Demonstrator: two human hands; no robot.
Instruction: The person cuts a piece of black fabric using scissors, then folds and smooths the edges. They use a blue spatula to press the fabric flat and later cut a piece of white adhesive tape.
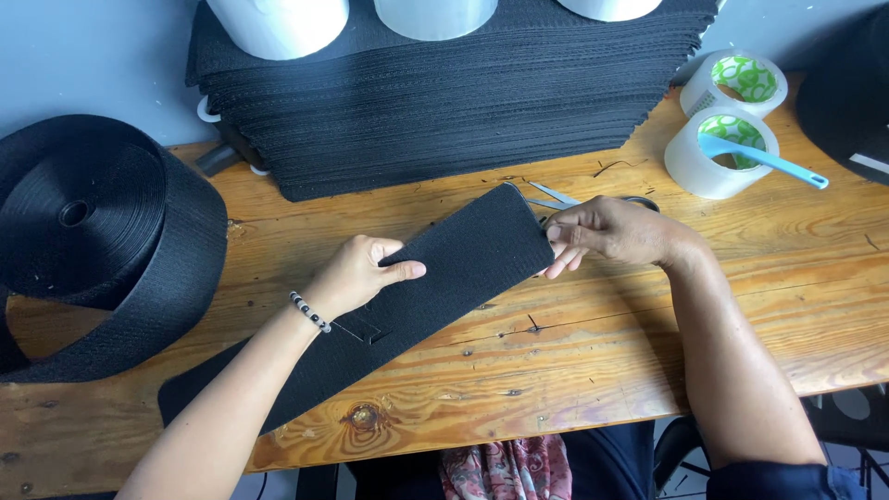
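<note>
left hand (356, 275) grips strap (407, 296) | right hand (611, 231) pinches end, perhaps scissors (565, 199)

A knotty wooden table (593, 343) carries a black webbing strip (435, 278) lying under both hands, scissors (565, 197) just beyond the right hand, a tall stack of black cut pieces (444, 111) further back, two tape rolls (722, 153) to the right, and a big webbing roll (93, 231) left of the left hand.
</note>
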